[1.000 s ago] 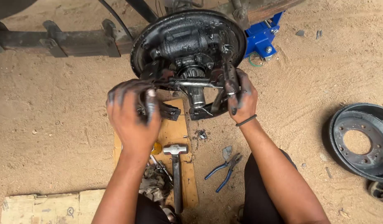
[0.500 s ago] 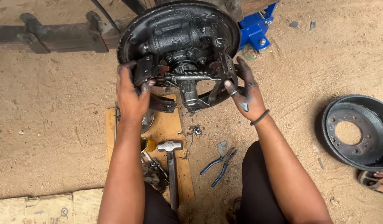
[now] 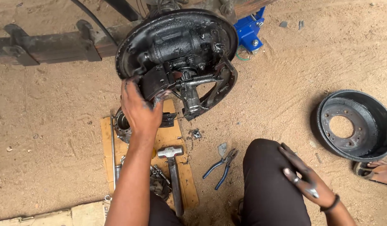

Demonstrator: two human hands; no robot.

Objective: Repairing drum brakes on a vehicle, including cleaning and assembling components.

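Note:
A black drum brake backing plate (image 3: 139, 42) with shoes, a spring and a wheel cylinder stands upright at the top centre. My left hand (image 3: 137, 109), greasy, grips the left brake shoe (image 3: 153, 81) on that assembly. The right brake shoe (image 3: 225, 83) curves down the other side with no hand on it. My right hand (image 3: 306, 178) rests open on my dark-trousered knee at the lower right, fingers spread, a band on the wrist.
A hammer (image 3: 172, 163), metal parts and a hub piece (image 3: 120, 125) lie on a wooden board (image 3: 107, 142) below the assembly. Blue-handled pliers (image 3: 220, 167) lie on the sand. A removed brake drum (image 3: 354, 125) sits at right, a blue jack (image 3: 248, 29) behind.
My right hand has left the right brake shoe and dropped onto my knee. My left hand stays on the left shoe, and the view has moved closer.

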